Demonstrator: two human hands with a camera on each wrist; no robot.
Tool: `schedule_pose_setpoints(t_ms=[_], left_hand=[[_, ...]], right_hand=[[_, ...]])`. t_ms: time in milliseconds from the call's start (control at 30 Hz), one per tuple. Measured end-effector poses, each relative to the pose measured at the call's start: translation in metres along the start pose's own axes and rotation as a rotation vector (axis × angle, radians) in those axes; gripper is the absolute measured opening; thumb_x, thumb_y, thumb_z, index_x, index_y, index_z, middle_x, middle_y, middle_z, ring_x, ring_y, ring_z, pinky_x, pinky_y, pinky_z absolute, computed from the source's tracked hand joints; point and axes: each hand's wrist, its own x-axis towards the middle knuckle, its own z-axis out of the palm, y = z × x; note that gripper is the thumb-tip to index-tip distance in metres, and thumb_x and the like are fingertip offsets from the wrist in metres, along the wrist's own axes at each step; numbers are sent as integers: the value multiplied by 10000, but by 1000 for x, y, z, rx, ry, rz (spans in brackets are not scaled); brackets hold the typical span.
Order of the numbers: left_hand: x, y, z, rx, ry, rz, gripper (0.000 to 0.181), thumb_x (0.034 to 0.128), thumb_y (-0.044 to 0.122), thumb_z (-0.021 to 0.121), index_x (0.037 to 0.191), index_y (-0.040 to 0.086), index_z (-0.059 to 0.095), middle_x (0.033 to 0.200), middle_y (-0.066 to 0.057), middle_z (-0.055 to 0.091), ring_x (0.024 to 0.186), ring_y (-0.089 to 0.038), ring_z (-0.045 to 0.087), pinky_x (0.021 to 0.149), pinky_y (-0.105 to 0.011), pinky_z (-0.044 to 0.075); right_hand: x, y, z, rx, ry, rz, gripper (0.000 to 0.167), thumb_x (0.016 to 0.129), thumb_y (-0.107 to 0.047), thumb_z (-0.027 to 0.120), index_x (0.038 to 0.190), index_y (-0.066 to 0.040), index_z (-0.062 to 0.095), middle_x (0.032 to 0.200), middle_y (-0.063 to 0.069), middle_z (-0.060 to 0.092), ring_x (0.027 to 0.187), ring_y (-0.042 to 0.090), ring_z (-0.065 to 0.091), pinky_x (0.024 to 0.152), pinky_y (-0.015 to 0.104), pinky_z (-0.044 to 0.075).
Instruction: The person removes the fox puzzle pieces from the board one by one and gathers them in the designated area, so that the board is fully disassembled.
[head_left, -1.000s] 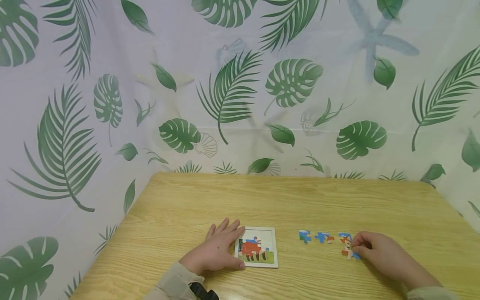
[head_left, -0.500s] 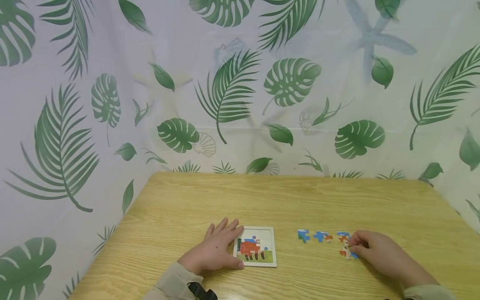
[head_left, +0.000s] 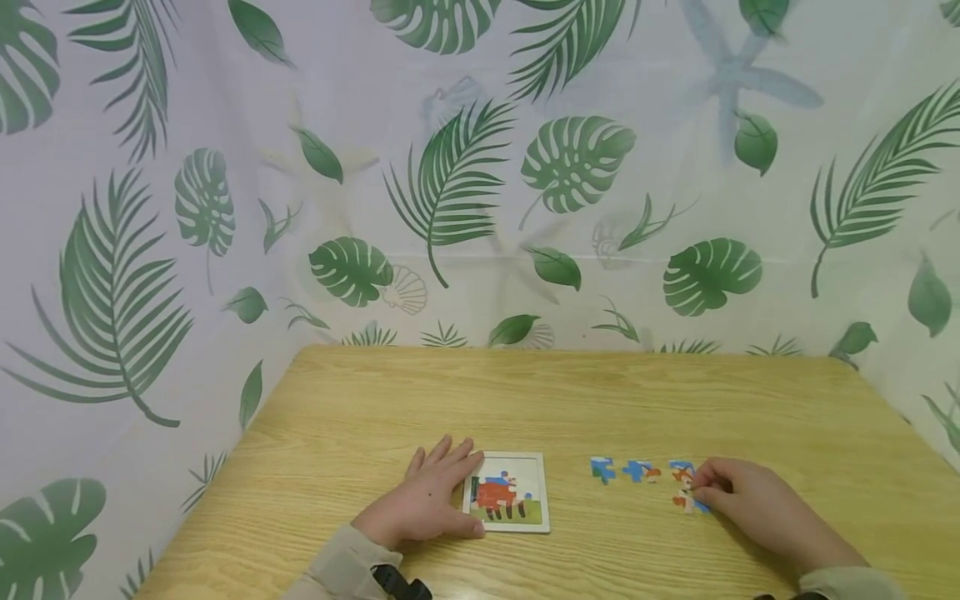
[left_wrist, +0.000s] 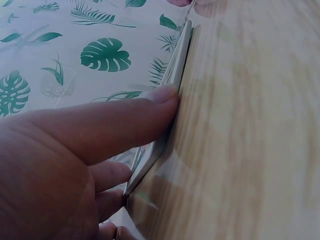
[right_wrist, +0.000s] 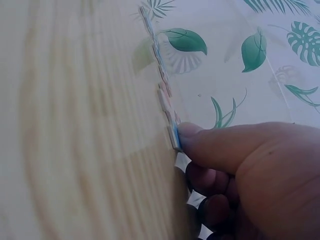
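Observation:
In the head view, a white-rimmed puzzle frame lies on the table with a red animal picture partly filling it. My left hand rests at its left side, fingers spread over the upper left corner and thumb at the lower left; the left wrist view shows the thumb against the rim. At the right, my right hand pinches a blue, orange and white piece low over the table, just below another blue and orange piece. The right wrist view shows the thumb on its blue end.
Between the frame and my right hand lie a blue and green piece and a blue piece with an orange patch. The wooden table meets a leaf-patterned cloth at its back and left.
The view has turned slightly right. My right hand and the pinched piece have shifted a little upward, closer to the piece above it. My left hand has kept its place on the frame.

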Motion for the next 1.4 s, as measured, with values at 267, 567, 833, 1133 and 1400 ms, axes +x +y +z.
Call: schedule_pose_setpoints(t_ms=[267, 567, 833, 1133, 1400], left_hand=[[-2, 3, -2, -2, 0, 9, 979, 798, 463, 836, 1591, 145, 358, 1671, -82, 201, 1540, -349, 18, 1170, -622, -71], [0, 0, -1, 10, -6, 3, 984, 798, 474, 834, 1596, 162, 349, 1674, -60, 192, 1542, -331, 13, 1173, -613, -75], [0, 0, 0, 15, 1, 4, 987, 792, 470, 840, 1594, 160, 355, 1671, -64, 202, 1542, -334, 17, 1173, -618, -66], [0, 0, -1, 10, -6, -1, 983, 798, 477, 834, 1597, 172, 348, 1674, -52, 192, 1543, -321, 4, 1175, -608, -77], [-2, 4, -3, 13, -14, 6, 972, 812, 475, 823, 1594, 148, 349, 1671, -77, 199, 1541, -343, 15, 1170, -628, -65]], right_hand=[[-1, 1, -2, 35, -3, -3, 118, 990, -293, 668, 965, -178, 682, 882, -61, 640, 779, 148, 510, 696, 316, 424], [-3, 0, -2, 58, 8, 11, 168, 995, -323, 661, 1022, -160, 696, 938, -51, 657, 813, 153, 526, 707, 311, 449], [-5, -3, -2, 61, 61, 30, 203, 995, -331, 664, 1059, -141, 700, 958, -41, 668, 812, 159, 528, 690, 304, 451], [-4, -10, 1, 45, 140, 41, 196, 988, -330, 673, 1047, -149, 718, 823, -33, 611, 733, 145, 498, 617, 288, 415], [-3, -21, 4, 80, 131, 26, 198, 994, -325, 667, 1051, -145, 724, 788, -23, 594, 697, 130, 491, 586, 274, 421]])
